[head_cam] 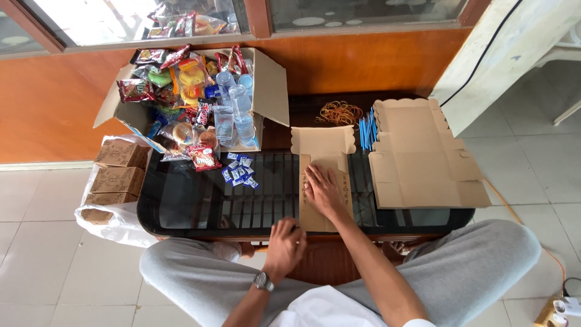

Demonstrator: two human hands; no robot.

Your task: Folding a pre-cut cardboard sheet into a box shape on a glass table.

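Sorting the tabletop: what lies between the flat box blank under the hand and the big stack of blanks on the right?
In the head view, blue straws lie between the box blank and the stack of blanks; lower down, only dark glass table.

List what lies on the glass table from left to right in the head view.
Open carton of snacks and water cups → small blue packets → flat cardboard blank under the right hand → rubber bands → blue straws → stack of unfolded boxes.

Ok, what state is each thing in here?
flat box blank: unfolded, under the right hand
left hand: at the table edge, holding nothing visible
snack carton: open, full
stack of blanks: flat
small boxes: folded, closed
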